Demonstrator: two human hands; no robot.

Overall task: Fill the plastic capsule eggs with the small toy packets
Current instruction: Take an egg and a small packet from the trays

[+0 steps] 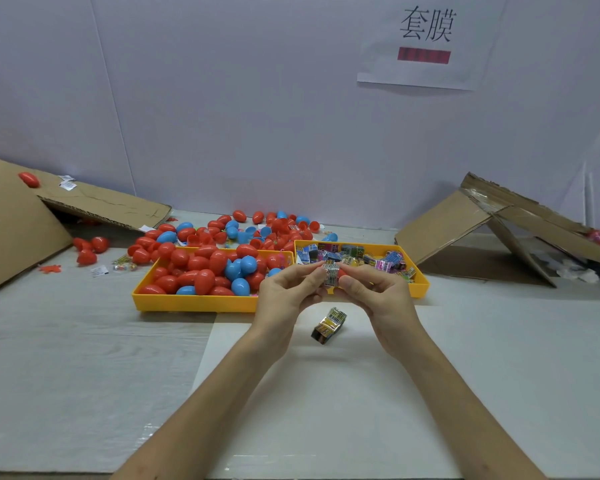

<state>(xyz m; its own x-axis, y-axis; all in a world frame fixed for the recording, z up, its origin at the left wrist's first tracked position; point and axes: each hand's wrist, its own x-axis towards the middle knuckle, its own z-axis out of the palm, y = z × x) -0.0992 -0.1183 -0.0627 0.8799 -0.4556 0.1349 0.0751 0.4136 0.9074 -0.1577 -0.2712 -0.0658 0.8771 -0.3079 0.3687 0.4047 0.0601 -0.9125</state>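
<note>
Two yellow trays side by side: left tray (194, 304) heaped with red and blue eggs, right tray (420, 289) with packets, both past counting. Over the near rims, left hand (284, 289) pinching one packet (330, 276), right hand (378, 292) gripping a mostly hidden red egg (342, 273). Probably light, crinkly, slippery; best pinched at the edges. One spare packet (328, 325) on the table below.

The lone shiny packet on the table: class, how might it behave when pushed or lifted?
The lone packet looks like crinkled foil, so probably light and floppy. Its boxy, flat-sided shape suggests it would slide, not roll. The glossy wrap may be slippery to pinch.
</note>
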